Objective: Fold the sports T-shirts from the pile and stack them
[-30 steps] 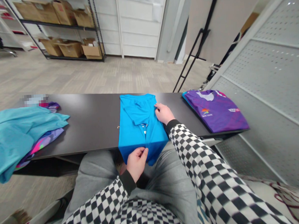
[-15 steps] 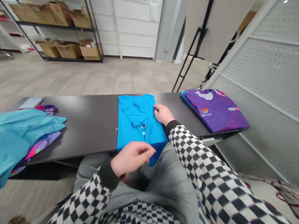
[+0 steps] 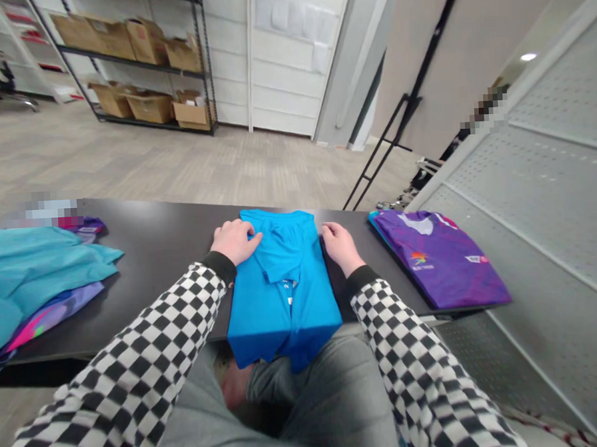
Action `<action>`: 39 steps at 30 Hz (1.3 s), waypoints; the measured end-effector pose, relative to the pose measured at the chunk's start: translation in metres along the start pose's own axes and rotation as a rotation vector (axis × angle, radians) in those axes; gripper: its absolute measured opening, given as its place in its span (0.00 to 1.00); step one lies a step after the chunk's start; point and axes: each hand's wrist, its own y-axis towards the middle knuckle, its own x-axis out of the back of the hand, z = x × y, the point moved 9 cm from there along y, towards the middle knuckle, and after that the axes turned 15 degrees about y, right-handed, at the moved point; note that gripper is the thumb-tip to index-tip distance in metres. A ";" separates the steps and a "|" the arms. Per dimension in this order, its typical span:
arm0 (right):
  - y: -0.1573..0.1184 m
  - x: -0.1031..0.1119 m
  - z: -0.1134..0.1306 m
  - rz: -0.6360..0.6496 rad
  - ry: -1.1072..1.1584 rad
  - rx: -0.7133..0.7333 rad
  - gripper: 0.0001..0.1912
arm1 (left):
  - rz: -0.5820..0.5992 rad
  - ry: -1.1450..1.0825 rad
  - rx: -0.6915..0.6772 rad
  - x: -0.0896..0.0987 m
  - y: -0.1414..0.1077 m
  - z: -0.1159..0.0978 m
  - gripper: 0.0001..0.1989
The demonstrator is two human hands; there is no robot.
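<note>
Two hands (image 3: 235, 242), one blue shirt (image 3: 277, 301)

Left sleeve (image 3: 150, 351), 8 o'clock: long, black and off-white checks, creased toward the elbow. Right sleeve (image 3: 420, 357), between 4 and 5 o'clock: same check, same loose cut. Left cuff (image 3: 219, 266) and right cuff (image 3: 361, 280): plain black bands, snug at the wrist. Left hand (image 3: 234, 241), right hand (image 3: 342, 248): bare. Trousers (image 3: 337, 395), 6 o'clock: plain grey, wrinkled.
</note>
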 end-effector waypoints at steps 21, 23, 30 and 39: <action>0.119 -0.045 -0.017 0.271 -0.154 0.359 0.10 | 0.243 0.023 0.025 -0.005 -0.012 0.026 0.15; 0.116 -0.045 -0.013 0.256 -0.192 0.336 0.10 | 0.217 0.065 0.053 -0.002 -0.015 0.025 0.15; 0.103 -0.038 0.010 0.221 -0.260 0.330 0.19 | -0.058 -0.075 -0.305 0.026 -0.036 -0.055 0.30; 0.047 -0.082 0.030 0.520 -0.268 0.304 0.33 | 0.144 -0.029 -0.463 -0.018 -0.056 -0.087 0.45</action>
